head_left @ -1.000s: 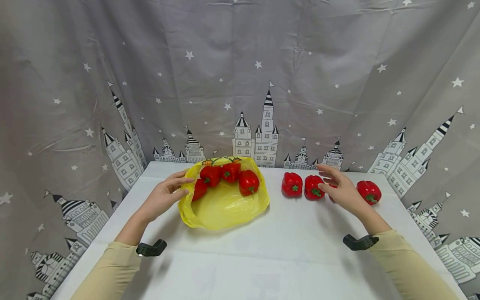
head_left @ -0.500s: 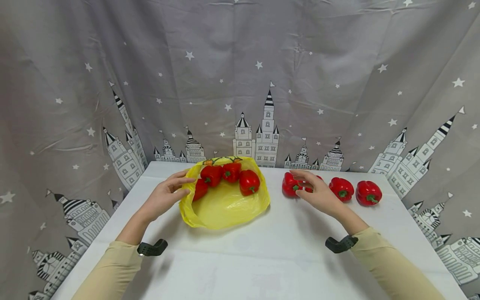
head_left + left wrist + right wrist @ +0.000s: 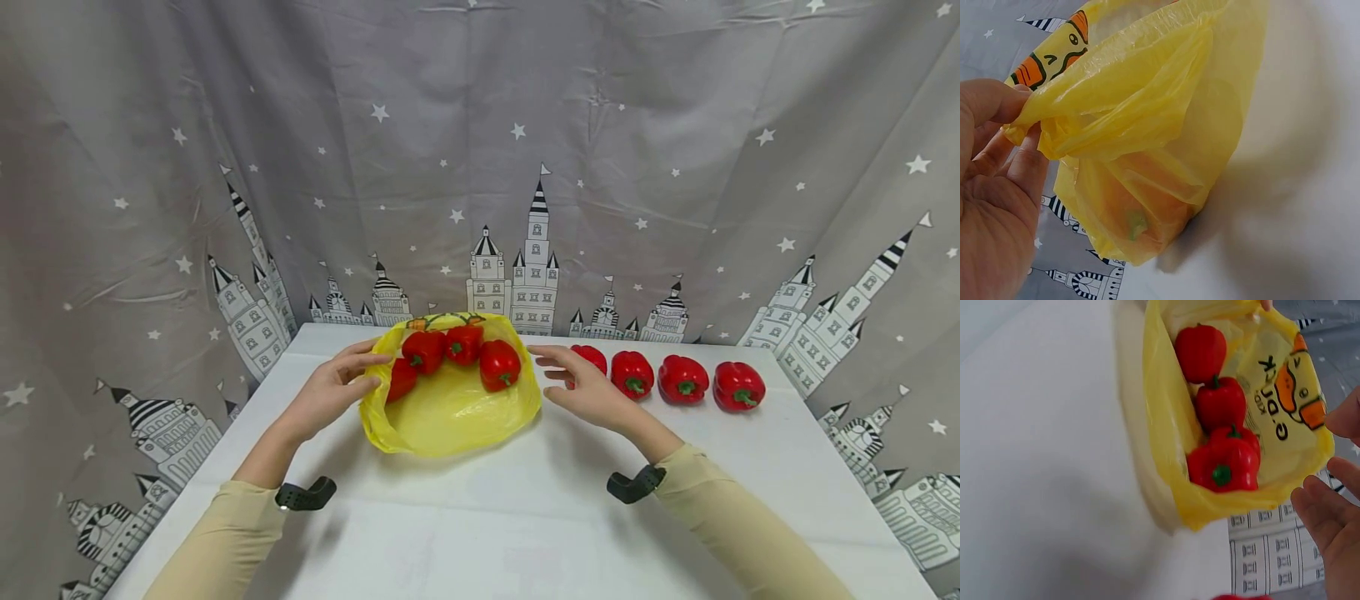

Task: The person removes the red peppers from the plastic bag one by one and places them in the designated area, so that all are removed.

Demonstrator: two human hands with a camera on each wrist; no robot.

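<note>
The left hand (image 3: 327,398) pinches the left rim of the bag (image 3: 450,421). The right hand (image 3: 588,396), loosely open and holding nothing, is at its right rim; contact is unclear. Four peppers (image 3: 499,365) lie inside, four outer peppers (image 3: 683,380) to the right.

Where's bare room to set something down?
Bare: white table in front of the yellow bag, between left sleeve and right sleeve; right of that sleeve, before four peppers. Crowded: that row; the bag's sides, by left hand and right hand.

Yellow bag (image 3: 457,427): 1 | peppers outside (image 3: 683,377): 4 | peppers inside (image 3: 498,363): 4, apparently | wrist devices (image 3: 307,495): 2
</note>
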